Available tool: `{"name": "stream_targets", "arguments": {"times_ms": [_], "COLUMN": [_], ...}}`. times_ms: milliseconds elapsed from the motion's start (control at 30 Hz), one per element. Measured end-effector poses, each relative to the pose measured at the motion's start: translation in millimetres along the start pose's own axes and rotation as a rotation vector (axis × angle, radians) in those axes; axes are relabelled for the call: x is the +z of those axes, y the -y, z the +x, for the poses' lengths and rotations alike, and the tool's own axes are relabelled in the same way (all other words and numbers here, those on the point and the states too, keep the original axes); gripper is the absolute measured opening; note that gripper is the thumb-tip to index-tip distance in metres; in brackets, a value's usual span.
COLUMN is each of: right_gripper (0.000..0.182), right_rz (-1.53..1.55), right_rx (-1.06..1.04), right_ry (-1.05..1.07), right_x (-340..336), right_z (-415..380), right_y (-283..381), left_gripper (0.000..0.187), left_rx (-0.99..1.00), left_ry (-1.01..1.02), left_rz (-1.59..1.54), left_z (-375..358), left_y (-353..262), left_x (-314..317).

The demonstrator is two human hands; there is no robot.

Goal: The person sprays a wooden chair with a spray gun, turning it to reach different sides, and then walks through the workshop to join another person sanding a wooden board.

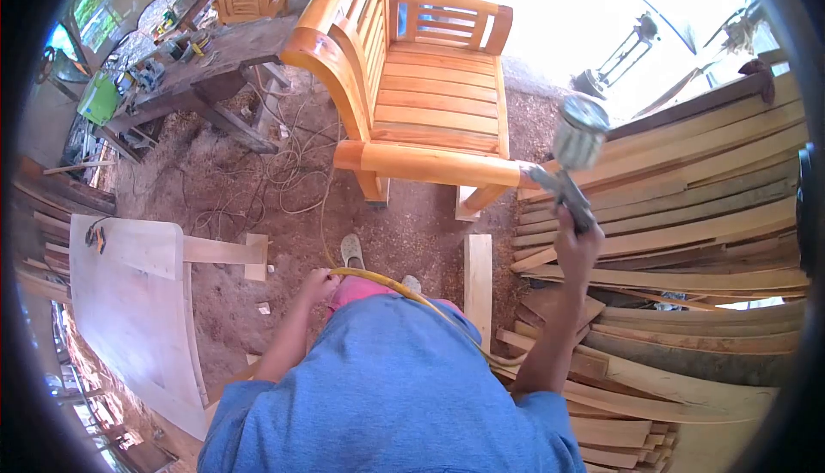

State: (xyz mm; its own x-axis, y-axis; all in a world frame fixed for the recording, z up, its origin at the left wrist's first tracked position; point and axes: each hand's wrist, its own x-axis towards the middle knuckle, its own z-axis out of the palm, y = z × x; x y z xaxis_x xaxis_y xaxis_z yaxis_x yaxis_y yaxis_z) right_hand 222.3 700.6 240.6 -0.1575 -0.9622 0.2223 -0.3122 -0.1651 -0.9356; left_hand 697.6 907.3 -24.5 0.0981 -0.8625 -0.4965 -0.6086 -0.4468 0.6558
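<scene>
My right hand (577, 239) is wrapped round the handle of a spray gun (569, 196) with a paint-smeared cup (581, 134) on top. The gun's front end points left, close to the near armrest (430, 162) of a wooden bench (438, 95). Slats form the bench's seat, back and far side, all in a glossy orange-brown. Down by my waist, my left hand (321, 286) is closed on a yellow air hose (378, 277). The hose runs across my front and loops toward my right forearm.
Stacked wooden boards (670, 207) fill the right side. A pale wooden panel (129, 301) stands at left, and a loose plank (478, 288) lies before the bench. Tangled cords (288, 164) cover the ground near a cluttered workbench (215, 69). Another slatted chair (245, 2) is farther back.
</scene>
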Motion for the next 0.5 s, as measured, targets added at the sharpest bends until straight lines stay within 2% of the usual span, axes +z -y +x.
{"name": "stream_targets", "arguments": {"times_ms": [100,233,267,300,433,500], "right_gripper": [0.02,0.021,0.021,0.023,0.024,0.024], "right_rz": [-0.025,-0.142,-0.19,-0.124,-0.198,-0.113], "right_rx": [-0.121,-0.228,-0.27,-0.18,-0.105,-0.062], "right_ry": [0.049,0.114,0.134,0.159,0.231,0.218], "right_x": [47.0,99.6,110.5,116.9,132.3,134.9], "right_z": [27.2,53.5,56.1,52.8,53.8,58.0], "right_y": [12.5,-28.3,-21.5,-14.3,-22.3,-31.4], "left_gripper": [0.024,0.022,0.022,0.022,0.022,0.022], "left_rx": [-0.011,-0.028,-0.053,-0.079,-0.193,-0.222], "left_ry": [0.028,-0.01,-0.034,-0.06,-0.171,-0.129], "left_rz": [-0.153,-0.191,-0.227,-0.264,-0.216,-0.302], "left_z": [4.6,-7.0,-15.4,-25.9,-45.9,-46.9], "left_y": [14.7,25.9,19.8,14.0,9.6,14.3], "left_x": [1.0,-10.3,-14.7,-19.2,-11.2,-2.6]}}
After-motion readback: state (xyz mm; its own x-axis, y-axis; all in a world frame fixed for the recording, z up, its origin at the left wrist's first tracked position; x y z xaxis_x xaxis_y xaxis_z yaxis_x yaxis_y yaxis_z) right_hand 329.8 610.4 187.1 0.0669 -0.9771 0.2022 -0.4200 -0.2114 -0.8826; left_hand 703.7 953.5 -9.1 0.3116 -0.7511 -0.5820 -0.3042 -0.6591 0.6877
